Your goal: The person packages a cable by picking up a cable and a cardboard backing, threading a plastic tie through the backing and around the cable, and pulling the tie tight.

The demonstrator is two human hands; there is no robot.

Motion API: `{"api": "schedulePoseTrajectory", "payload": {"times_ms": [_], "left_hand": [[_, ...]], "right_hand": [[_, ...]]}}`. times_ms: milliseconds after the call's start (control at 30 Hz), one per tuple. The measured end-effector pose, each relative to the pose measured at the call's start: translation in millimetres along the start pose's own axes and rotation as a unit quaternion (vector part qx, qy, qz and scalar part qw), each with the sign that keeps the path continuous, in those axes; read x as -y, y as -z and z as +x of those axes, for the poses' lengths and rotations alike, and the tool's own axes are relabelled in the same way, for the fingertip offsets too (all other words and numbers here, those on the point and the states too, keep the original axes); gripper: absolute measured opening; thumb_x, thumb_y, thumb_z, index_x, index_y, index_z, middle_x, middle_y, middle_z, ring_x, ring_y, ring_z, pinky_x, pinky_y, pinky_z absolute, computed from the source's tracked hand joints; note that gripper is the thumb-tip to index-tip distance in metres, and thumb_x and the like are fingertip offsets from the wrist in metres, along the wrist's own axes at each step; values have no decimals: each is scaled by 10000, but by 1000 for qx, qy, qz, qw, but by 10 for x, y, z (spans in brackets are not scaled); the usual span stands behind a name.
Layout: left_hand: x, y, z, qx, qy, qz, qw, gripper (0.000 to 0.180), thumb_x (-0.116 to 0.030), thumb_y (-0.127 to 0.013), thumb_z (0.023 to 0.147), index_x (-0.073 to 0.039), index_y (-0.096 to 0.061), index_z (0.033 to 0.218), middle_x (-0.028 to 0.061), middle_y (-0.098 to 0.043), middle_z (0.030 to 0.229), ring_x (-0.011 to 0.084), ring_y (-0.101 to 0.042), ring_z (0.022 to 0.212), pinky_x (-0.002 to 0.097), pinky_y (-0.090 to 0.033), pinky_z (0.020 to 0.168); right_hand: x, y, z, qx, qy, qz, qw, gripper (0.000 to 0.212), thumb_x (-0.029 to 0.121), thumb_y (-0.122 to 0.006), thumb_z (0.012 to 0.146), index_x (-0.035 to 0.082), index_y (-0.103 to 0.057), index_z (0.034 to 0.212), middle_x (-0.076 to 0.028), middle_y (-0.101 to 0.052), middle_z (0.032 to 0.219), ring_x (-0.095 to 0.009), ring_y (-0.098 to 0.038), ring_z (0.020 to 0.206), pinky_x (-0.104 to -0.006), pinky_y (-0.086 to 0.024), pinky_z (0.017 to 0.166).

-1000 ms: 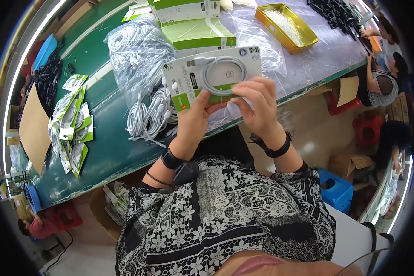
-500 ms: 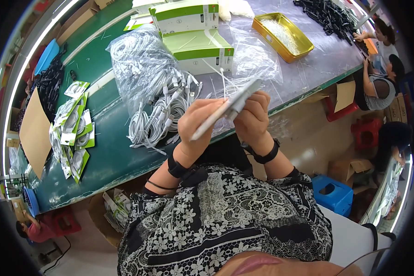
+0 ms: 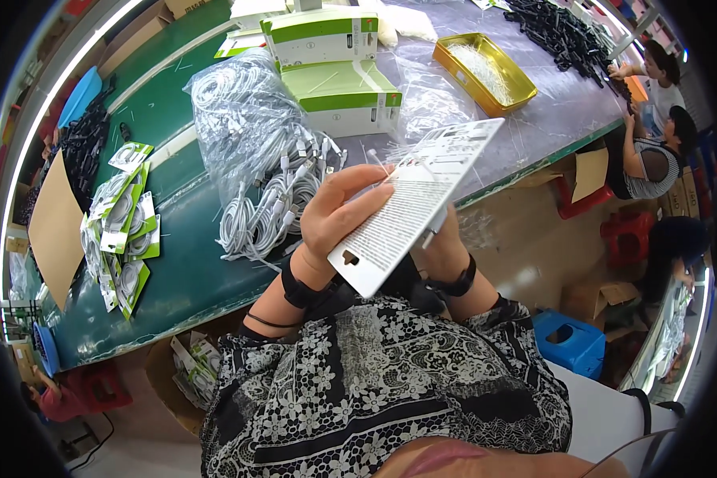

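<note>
A white printed packaging card is tilted in front of me, its back facing up and its hanging hole towards me. My left hand pinches its left edge, thumb and fingers across the printed side. Behind the card, my right hand curls at the underside, its fingertips mostly hidden. A pale cable connector sticks out there beside my right hand. One thin white plastic tie stands up near the left fingertips. Coiled white cables lie on the table left of my hands.
A plastic bag of cables lies behind the coils. Packed cable cards are piled at left by a cardboard sheet. Green-and-white boxes and a golden tin of ties stand farther back. Co-workers sit at right.
The card has turned from nearly edge-on to showing its printed back. My right hand has moved lower and behind it; my left thumb now lies across the print.
</note>
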State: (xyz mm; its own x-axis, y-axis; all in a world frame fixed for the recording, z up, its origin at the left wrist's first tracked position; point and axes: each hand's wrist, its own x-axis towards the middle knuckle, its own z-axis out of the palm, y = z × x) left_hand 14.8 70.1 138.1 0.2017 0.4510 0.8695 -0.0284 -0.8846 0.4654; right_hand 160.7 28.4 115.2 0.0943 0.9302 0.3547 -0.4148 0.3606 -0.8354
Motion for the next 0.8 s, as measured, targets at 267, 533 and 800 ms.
{"api": "schedulePoseTrajectory", "payload": {"times_ms": [267,533,800], "left_hand": [[-84,26,60,37,-28,0,999,366,10,-710,700,-29,-654,1059,186,-594,1073,349,-639,986,366,-541,846],[-107,27,94,62,-55,7,997,366,6,-702,680,-33,-656,1041,173,-597,1060,359,-639,989,393,-552,829],[-144,2,157,72,-75,22,994,352,-8,-707,671,-42,-656,1018,164,-607,1035,352,-645,977,386,-567,801]], "right_hand": [[-225,202,-322,106,-234,-12,966,425,176,-529,938,37,-415,1322,-103,-543,1220,-239,-494,1192,-348,-405,1018],[-204,132,-353,106,-228,3,968,427,180,-524,942,44,-410,1331,-108,-534,1232,-234,-489,1198,-347,-407,1015],[-189,50,-315,105,-214,18,971,430,184,-519,945,52,-405,1339,-114,-525,1243,-230,-484,1204,-345,-410,1012]]}}
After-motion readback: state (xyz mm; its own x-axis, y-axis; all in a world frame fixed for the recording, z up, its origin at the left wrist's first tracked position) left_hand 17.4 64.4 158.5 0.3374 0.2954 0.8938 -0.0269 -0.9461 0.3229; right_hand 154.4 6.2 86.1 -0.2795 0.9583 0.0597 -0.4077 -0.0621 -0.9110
